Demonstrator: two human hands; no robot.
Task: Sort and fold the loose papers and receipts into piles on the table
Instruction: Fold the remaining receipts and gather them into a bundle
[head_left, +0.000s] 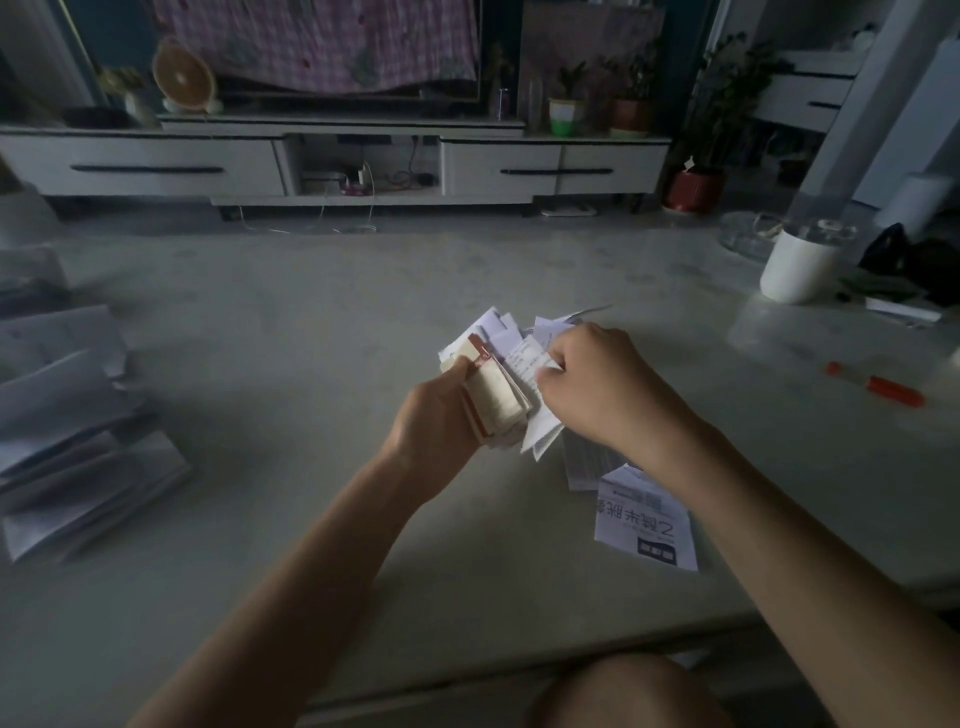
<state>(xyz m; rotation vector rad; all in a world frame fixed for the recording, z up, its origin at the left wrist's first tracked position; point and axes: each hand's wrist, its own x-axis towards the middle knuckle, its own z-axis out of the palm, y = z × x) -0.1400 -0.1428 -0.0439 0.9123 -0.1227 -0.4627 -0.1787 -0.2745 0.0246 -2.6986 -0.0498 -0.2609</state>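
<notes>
Head view: left hand (441, 410) grips a thick folded wad of thin paper receipts (496, 400); right hand (592, 384) pinches one white slip (527, 361). Light, floppy, tears easily; hold by edges.

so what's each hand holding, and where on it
The left hand grips a folded paper bundle by its left side; the right hand pinches a white receipt at its right edge.

Left hand (441, 410) gripping folded bundle (498, 400), right hand (597, 384) pinching a receipt (527, 364), paper pile (67, 426) at table's (311, 322) left
</notes>
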